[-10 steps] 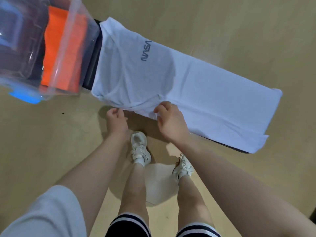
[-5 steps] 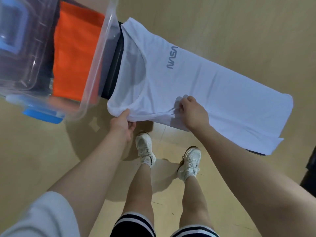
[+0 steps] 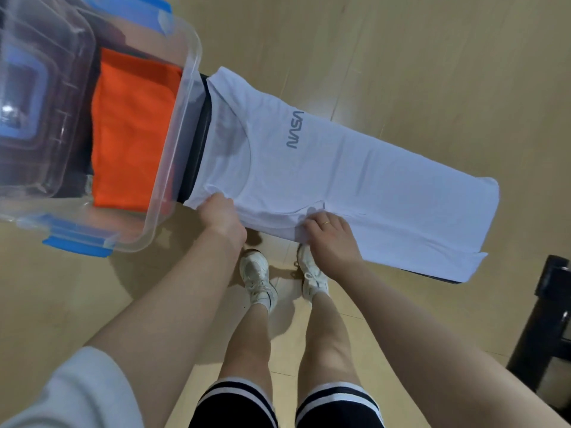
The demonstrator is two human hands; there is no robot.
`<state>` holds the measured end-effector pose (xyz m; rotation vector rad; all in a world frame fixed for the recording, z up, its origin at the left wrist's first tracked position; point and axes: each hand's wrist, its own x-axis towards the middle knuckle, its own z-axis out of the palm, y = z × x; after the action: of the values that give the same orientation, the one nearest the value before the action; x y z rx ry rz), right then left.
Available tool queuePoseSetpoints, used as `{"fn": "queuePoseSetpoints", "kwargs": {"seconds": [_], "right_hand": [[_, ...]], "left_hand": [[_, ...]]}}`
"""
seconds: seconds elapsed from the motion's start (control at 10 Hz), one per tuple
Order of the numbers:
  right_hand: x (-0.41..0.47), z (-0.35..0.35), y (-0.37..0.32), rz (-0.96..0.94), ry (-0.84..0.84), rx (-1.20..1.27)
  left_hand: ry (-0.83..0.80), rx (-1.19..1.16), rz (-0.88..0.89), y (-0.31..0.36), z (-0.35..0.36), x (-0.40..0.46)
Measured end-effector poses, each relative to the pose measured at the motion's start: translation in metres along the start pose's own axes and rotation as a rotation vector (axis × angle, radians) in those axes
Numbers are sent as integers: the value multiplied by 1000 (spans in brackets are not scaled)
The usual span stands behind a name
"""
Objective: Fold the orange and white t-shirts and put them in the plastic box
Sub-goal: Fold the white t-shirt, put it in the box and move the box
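A clear plastic box (image 3: 188, 97) with blue latches (image 3: 75, 245) stands at the left end of a narrow dark bench (image 3: 197, 143), and inside it an orange t-shirt (image 3: 129, 143) lies folded flat, filling the side of the box nearest the bench's open length. Further left, a second clear piece with a blue handle (image 3: 27, 103) sits in or over the box — whether it is a lid or another container cannot be told. The white t-shirt (image 3: 355, 180) is not in the box; it lies stretched along the bench just beside the box's right wall, folded into a long strip with grey NASA lettering (image 3: 295, 129) facing up, its collar end toward the box and its hem end hanging slightly past the far end of the bench. The left hand (image 3: 221, 213) grips the near edge of the white shirt at the collar-end corner, fingers curled round the cloth. The right hand (image 3: 329, 233), wearing a ring (image 3: 325, 223), holds the same near edge a little further along, fingers bent onto a bunched fold of fabric. The two hands are apart, both on the shirt. Below them stand the person's white shoes (image 3: 258, 276) on a pale wooden floor (image 3: 432, 72). A dark piece of furniture (image 3: 543, 319) stands at the right edge.
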<state>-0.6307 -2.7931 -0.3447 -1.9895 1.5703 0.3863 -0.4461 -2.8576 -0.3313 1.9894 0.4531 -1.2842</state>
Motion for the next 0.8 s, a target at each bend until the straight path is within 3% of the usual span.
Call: {"fn": "queuePoseSetpoints", "kwargs": {"seconds": [0.1, 0.2, 0.4, 0.5, 0.6, 0.7, 0.8], "right_hand": [[1, -14, 16, 129, -7, 86], [7, -36, 30, 127, 17, 224], [78, -96, 83, 169, 157, 352], [121, -114, 120, 211, 92, 406], [159, -121, 152, 224, -70, 444], [185, -115, 176, 231, -259, 515], [205, -94, 192, 261, -410, 618]], "left_hand": [[40, 228, 108, -2, 7, 1], [-26, 451, 330, -7, 18, -14], [-367, 843, 706, 11, 92, -37], [-383, 1002, 843, 25, 149, -33], [-443, 1107, 852, 31, 200, -17], [-609, 1290, 782, 30, 238, 8], [-652, 1590, 662, 27, 260, 34]]}}
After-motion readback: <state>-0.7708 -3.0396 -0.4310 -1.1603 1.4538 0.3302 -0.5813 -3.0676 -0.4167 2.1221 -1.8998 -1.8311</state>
